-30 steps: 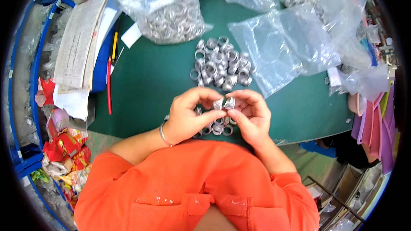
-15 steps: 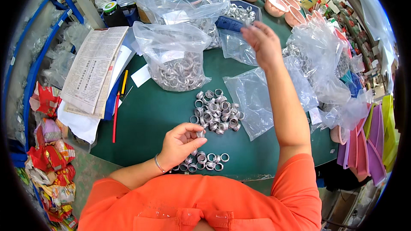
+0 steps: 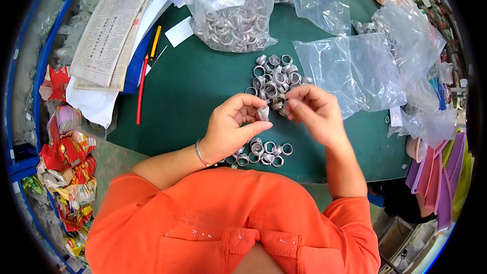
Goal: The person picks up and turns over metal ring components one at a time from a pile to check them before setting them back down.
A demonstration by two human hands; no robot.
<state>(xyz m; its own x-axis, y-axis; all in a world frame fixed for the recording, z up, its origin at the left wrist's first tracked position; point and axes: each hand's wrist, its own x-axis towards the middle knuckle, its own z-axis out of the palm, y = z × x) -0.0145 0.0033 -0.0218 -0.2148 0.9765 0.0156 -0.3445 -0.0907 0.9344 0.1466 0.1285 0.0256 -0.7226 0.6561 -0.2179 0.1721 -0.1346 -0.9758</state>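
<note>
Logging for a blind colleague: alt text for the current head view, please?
A person's left hand holds a silver ring; the right hand is at a pile of rings on a green table, with a smaller cluster nearer the body.

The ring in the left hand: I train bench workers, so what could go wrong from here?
The ring pinched in the left hand might slip and drop among the others. The larger ring pile and the nearer group of rings have no divider between them, so they could mix.
</note>
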